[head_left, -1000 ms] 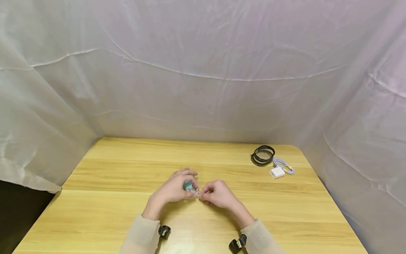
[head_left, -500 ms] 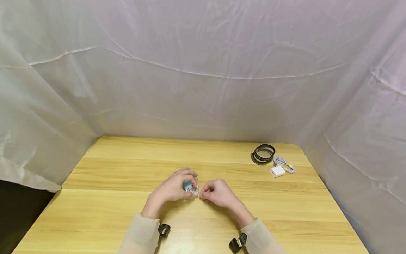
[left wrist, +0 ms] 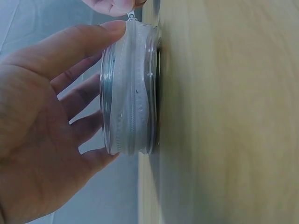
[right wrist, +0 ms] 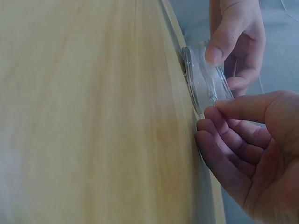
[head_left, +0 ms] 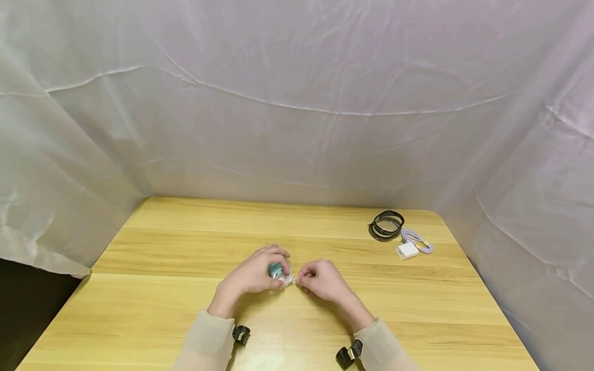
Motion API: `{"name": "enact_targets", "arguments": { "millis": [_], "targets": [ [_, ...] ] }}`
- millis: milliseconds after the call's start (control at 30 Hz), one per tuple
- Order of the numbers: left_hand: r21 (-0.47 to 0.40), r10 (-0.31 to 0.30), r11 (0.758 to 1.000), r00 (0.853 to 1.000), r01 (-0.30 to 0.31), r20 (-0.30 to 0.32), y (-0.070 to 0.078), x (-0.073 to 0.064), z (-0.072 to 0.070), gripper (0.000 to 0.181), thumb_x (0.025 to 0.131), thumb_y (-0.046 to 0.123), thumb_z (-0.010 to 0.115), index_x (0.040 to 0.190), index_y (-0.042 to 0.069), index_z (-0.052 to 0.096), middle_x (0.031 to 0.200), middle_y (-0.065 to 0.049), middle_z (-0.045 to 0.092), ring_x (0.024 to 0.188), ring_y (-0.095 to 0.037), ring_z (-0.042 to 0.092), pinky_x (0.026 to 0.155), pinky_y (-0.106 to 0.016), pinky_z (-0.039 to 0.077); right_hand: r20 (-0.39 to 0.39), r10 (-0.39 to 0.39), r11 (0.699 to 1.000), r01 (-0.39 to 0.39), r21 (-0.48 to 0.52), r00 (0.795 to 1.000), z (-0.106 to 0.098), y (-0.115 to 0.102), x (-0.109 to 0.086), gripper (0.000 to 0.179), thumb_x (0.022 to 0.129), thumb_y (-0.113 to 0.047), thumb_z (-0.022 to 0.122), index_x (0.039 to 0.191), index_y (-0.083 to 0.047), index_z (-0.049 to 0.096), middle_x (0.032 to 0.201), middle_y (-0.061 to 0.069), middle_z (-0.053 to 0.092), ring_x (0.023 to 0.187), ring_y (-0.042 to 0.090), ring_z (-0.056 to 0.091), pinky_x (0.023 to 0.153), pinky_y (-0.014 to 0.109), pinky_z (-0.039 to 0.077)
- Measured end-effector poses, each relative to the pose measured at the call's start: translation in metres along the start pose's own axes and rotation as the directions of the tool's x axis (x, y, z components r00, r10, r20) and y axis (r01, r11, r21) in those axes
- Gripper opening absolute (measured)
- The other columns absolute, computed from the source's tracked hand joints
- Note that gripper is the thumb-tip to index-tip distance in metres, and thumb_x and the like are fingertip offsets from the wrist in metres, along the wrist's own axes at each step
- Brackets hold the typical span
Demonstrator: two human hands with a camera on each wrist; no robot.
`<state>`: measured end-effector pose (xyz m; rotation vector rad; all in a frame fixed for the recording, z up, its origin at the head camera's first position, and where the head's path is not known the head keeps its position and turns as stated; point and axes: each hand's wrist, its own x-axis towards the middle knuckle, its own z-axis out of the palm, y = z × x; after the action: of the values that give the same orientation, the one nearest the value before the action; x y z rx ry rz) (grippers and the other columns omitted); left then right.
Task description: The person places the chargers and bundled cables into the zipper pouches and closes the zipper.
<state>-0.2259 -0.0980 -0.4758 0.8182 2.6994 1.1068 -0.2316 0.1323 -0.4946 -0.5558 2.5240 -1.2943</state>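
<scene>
A small round zip pouch (left wrist: 133, 98) with clear sides and a whitish zipper band sits on edge-height low on the wooden table in the left wrist view. Its top shows teal (head_left: 275, 269) in the head view. My left hand (head_left: 257, 270) grips it from the left, thumb on the zipper band near one end and the other fingers around the far side. Between thumb and forefinger, my right hand (head_left: 323, 281) pinches the zipper pull (left wrist: 131, 15) at the pouch's right end. The fingertips partly hide the pull in the right wrist view.
At the back right of the table (head_left: 162, 309) lie a coiled black cable (head_left: 375, 234), a coiled pale lilac cable (head_left: 423, 248) and a white charger block (head_left: 407, 251). Pale curtains (head_left: 297, 144) surround the table at the back and sides.
My right fingertips have shifted slightly to the right and away from me with the zipper pull. My left hand keeps its grip on the pouch nearly in place.
</scene>
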Motion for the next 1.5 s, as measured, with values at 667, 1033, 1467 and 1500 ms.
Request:
{"name": "enact_targets", "arguments": {
  "millis": [667, 1033, 1467, 1500],
  "targets": [
    [0.011, -0.057, 0.998, 0.998, 0.057, -0.016, 0.0034, -0.0016, -0.0038, 0.031, 0.078, 0.003, 0.088, 0.102, 0.018, 0.076, 0.159, -0.006, 0.049, 0.154, -0.045, 0.027, 0.122, -0.071, 0.017, 0.057, -0.022, 0.999, 0.021, 0.027, 0.998, 0.0034, 0.0029, -0.0022, 0.008, 0.094, -0.012, 0.076, 0.088, -0.006, 0.076, 0.073, 0.003, 0.071, 0.064, 0.014, 0.065, 0.054, 0.027, 0.058],
    [-0.039, -0.063, 0.997, 0.998, 0.062, -0.008, 0.0016, 0.0012, 0.0005, 0.046, 0.080, 0.007, 0.087, 0.123, 0.012, 0.073, 0.161, -0.012, 0.045, 0.154, -0.044, 0.026, 0.120, -0.071, 0.023, 0.091, -0.038, 0.998, 0.032, 0.063, 0.995, 0.0060, 0.0009, -0.0028, 0.009, 0.094, -0.012, 0.076, 0.088, -0.006, 0.077, 0.073, 0.006, 0.072, 0.064, 0.015, 0.066, 0.055, 0.029, 0.059],
    [-0.014, -0.050, 0.999, 0.999, 0.051, 0.005, 0.0011, 0.0007, 0.0009, 0.042, 0.083, 0.008, 0.086, 0.124, 0.008, 0.073, 0.159, -0.011, 0.047, 0.154, -0.045, 0.025, 0.121, -0.069, 0.024, 0.082, -0.047, 0.998, 0.043, 0.051, 0.996, 0.0051, 0.0017, -0.0010, 0.008, 0.094, -0.011, 0.076, 0.088, -0.006, 0.077, 0.071, 0.005, 0.071, 0.062, 0.013, 0.064, 0.053, 0.027, 0.058],
    [-0.018, -0.048, 0.999, 0.999, 0.048, 0.004, 0.0010, 0.0010, 0.0008, 0.042, 0.083, 0.008, 0.086, 0.123, 0.008, 0.073, 0.159, -0.011, 0.047, 0.154, -0.045, 0.025, 0.120, -0.069, 0.024, 0.080, -0.044, 0.998, 0.040, 0.049, 0.996, 0.0048, 0.0015, -0.0010, 0.008, 0.094, -0.011, 0.076, 0.088, -0.006, 0.077, 0.071, 0.005, 0.071, 0.062, 0.013, 0.064, 0.053, 0.027, 0.058]
  ]
}}
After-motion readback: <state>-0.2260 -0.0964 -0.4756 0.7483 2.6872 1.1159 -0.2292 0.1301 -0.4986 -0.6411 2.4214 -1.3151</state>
